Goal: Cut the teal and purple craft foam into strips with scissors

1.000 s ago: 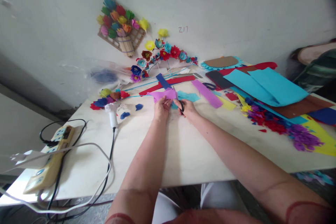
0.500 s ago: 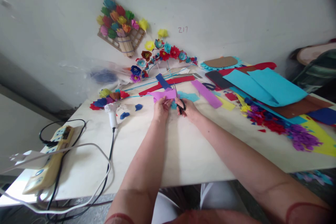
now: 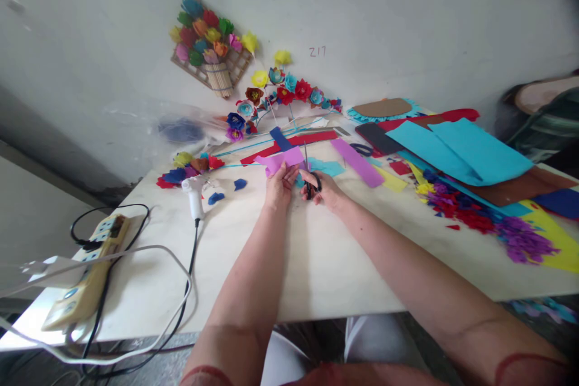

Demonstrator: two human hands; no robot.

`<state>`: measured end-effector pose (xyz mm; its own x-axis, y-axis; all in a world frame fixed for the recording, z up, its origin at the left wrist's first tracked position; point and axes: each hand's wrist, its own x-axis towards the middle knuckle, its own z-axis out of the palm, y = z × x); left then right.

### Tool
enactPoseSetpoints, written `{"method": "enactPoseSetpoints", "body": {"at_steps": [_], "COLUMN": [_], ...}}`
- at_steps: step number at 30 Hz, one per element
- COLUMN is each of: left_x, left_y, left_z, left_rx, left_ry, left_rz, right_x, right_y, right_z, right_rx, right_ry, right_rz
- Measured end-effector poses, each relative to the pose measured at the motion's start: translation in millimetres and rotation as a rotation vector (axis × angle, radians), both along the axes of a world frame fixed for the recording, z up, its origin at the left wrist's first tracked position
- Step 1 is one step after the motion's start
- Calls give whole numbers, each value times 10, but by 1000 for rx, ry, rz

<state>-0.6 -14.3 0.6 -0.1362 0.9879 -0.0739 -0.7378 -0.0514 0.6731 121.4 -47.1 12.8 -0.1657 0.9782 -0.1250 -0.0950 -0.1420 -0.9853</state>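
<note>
My left hand [image 3: 281, 187] pinches a piece of pink-purple paper [image 3: 289, 158] near the middle of the table. Just to its right, my right hand [image 3: 323, 189] is closed round the black handles of a pair of scissors [image 3: 312, 184]. The blades point up and away, at the right edge of the paper. Behind the hands lie a blue strip [image 3: 281, 139] and a red strip [image 3: 298, 145]. A turquoise piece [image 3: 326, 167] is partly hidden by my right hand, and a second pink-purple strip [image 3: 357, 163] rests to the right.
At left are a white glue gun [image 3: 194, 199], a power strip [image 3: 85, 271] with trailing cords, and blue petals [image 3: 216, 198]. Paper flowers [image 3: 284, 95] stand at the back. Turquoise sheets [image 3: 479, 148] and a heap of scraps [image 3: 474, 214] lie at right.
The scissors have come slightly away from the paper, leaving a small gap. The right-hand fingers have loosened a little on the handles. The view has shifted slightly.
</note>
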Motion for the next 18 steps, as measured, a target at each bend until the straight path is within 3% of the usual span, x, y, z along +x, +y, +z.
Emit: {"method": "enactPoseSetpoints", "body": {"at_steps": [8, 18], "left_x": [6, -15], "left_y": [9, 17], "left_z": [-15, -18], "left_rx": [6, -2], "left_ry": [7, -20], "left_rz": [5, 8], "right_x": [-54, -72], "right_y": [-20, -68], "right_z": [-11, 43], "right_rx": [62, 63], "right_ry": [-144, -179], "right_rz": [-14, -47]}}
